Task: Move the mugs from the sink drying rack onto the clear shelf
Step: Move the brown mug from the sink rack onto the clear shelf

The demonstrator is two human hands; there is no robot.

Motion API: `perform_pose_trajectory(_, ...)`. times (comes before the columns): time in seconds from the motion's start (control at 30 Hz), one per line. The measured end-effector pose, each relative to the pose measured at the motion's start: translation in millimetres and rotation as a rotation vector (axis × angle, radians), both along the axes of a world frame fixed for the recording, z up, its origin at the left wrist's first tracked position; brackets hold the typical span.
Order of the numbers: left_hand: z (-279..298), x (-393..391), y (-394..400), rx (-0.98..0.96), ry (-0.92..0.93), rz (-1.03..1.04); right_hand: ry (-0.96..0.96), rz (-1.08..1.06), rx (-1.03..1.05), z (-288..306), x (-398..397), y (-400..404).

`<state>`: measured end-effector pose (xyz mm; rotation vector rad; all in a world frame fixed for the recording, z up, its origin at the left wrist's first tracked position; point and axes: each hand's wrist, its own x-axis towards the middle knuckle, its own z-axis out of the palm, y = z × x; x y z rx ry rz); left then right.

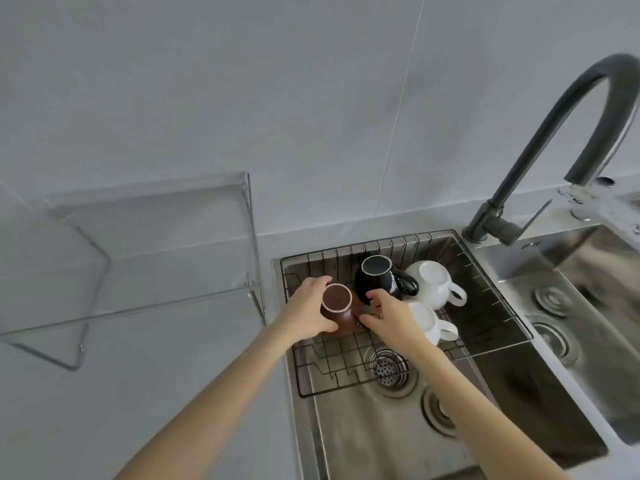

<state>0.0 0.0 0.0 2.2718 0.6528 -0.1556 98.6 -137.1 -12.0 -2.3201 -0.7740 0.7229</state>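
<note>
Bare forearms come in from 6 o'clock, cut off by the bottom edge, and reach up to the wire drying rack (pixel 346 362) set across the steel sink (pixel 363 438). At centre the left hand (pixel 308 311) wraps the near side of an upturned brown mug (pixel 336 301), fingers curled against its glazed wall with the pale-ringed base facing up. Beside it the right hand (pixel 388 315) is spread, fingertips touching that mug's lower right flank and hiding its handle; whether it truly grips cannot be told. Behind, toward 12 o'clock, a black mug (pixel 375 277) stands inverted. Two white mugs (pixel 433 284) lie toward 3 o'clock, the nearer one half hidden by the right wrist. At 9 o'clock the clear shelf (pixel 145 258) shows mostly as faint edges. A dark curved faucet (pixel 554 126) rises at 2 o'clock.
</note>
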Motion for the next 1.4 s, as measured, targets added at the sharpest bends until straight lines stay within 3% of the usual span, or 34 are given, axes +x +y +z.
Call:
perform_pose_trajectory(0.4,-37,30,3,0.117,0.146,-0.046,0.008,0.028,-0.114,-29,11,14)
perform_pose_trajectory(0.7,-20,32,7,0.12,0.138,-0.002,0.074,-0.049,0.052,-25,12,10)
perform_pose_trajectory(1.03,87,16,22,0.119,-0.339,0.174,-0.075,-0.072,0.342,89,11,18)
perform_pose_trajectory(1.2,152,-21,45,0.149,-0.583,0.305,-0.062,0.017,0.498,157,-5,51)
perform_pose_trajectory(1.4,187,-87,95,0.183,-0.648,0.426,-0.037,0.153,0.547,197,-51,116)
